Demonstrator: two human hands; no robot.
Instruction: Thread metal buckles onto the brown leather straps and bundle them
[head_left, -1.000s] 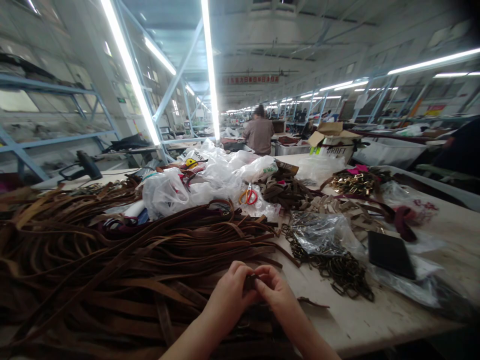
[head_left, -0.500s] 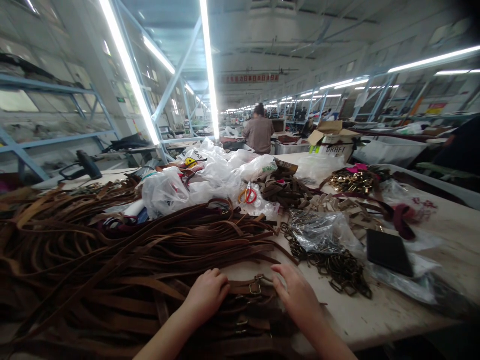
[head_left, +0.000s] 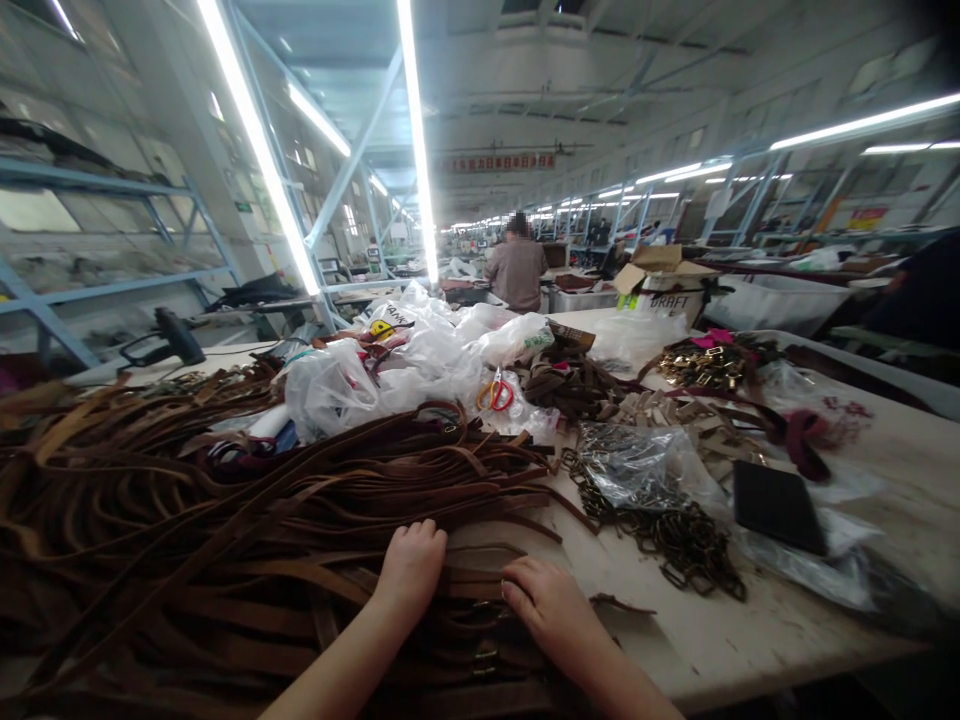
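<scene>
Many long brown leather straps (head_left: 315, 490) cover the left and middle of the table. My left hand (head_left: 415, 565) is closed around a strap near their right-hand ends, its fingertips mostly hidden. Just to the right, my right hand (head_left: 541, 600) bends its fingers over the same group of straps, closed on a strap by a small buckle that it partly hides. Below my hands, another metal buckle (head_left: 485, 657) lies on the straps. Dark metal rings (head_left: 694, 550) are heaped to the right, partly under clear plastic.
Scissors (head_left: 495, 392) with red and yellow handles lie by white plastic bags (head_left: 420, 350). A black flat object (head_left: 778, 507) rests at the right of the table (head_left: 892, 480). Gold buckles (head_left: 705, 367) are piled farther back. A person (head_left: 517, 265) is beyond the table.
My right hand has moved left and slightly down, its fingers now curled over the straps and the buckle seen earlier. My left hand has shifted slightly up.
</scene>
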